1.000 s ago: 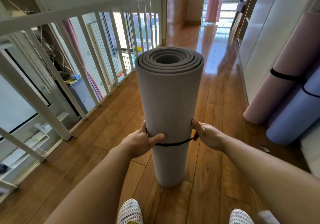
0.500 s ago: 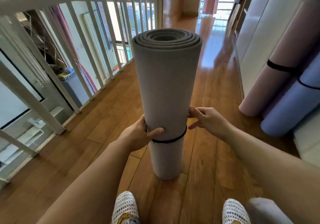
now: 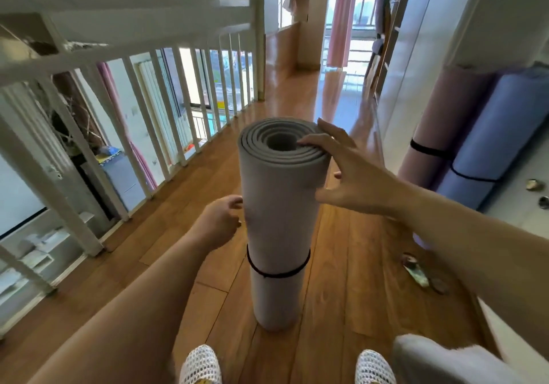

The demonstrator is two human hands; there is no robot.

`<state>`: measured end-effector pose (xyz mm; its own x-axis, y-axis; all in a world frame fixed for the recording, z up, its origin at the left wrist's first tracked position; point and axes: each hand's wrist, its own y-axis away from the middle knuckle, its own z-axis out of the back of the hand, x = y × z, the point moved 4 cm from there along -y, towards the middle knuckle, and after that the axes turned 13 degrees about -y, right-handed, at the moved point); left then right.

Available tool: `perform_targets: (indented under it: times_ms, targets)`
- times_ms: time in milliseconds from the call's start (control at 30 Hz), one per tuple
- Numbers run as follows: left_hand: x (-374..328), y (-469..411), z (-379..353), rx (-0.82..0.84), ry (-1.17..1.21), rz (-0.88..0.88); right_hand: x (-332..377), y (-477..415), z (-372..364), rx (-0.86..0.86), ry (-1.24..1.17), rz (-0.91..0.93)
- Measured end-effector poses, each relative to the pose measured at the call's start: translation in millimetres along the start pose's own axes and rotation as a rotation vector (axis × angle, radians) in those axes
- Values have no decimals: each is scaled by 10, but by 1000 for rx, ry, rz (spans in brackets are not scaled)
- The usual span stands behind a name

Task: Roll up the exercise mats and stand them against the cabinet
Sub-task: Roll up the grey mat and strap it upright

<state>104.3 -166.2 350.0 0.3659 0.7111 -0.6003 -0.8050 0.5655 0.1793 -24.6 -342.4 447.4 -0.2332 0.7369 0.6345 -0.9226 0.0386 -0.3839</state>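
A grey rolled mat (image 3: pixel 279 205) stands upright on the wooden floor in front of me, with a black band (image 3: pixel 277 273) round its lower part. My right hand (image 3: pixel 344 173) is spread over the top right rim of the roll, its fingertips on the coiled end and its thumb near the side. My left hand (image 3: pixel 218 223) sits at the roll's left side with loosely curled fingers, holding nothing. At the right, a pink rolled mat (image 3: pixel 430 122) and a blue rolled mat (image 3: pixel 490 128), both banded, lean against the white cabinet (image 3: pixel 398 92).
A white railing (image 3: pixel 142 122) runs along the left over a drop to the lower floor. Small items (image 3: pixel 416 271) lie on the floor to the right of the grey mat. My feet in white mesh slippers (image 3: pixel 200 364) are at the bottom edge.
Both hands left the band. My right hand rose to the top rim of the roll and my left hand let go of its side. The view rose, so the roll now looks lower.
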Motion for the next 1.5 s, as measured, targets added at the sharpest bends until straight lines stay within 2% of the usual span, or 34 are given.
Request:
perform_targets:
  times_ms: [67, 100, 133, 267, 500, 833, 1167, 1500]
  targets:
    - [-289, 216, 266, 9, 465, 64, 149, 70, 86, 78, 49, -42]
    - [-447, 320, 355, 64, 600, 80, 233, 112, 131, 102, 80, -57]
    - [-599, 415, 413, 127, 638, 86, 280, 156, 167, 122, 101, -83]
    - [-1128, 703, 365, 285, 428, 77, 305, 355, 239, 187, 159, -208]
    - [-1949, 535, 99, 186, 414, 33, 104, 583, 945, 111, 179, -147]
    - [-3261, -468, -922, 166, 493, -143, -1193, 907, 2067, -150, 334, -239]
    - [-3917, -1483, -1631, 266, 460, -242, -2261, 851, 2624, -182, 420, -359]
    - [-4357, -2074, -1703, 336, 434, -250, -2643, 486, 3126, -144, 582, -437]
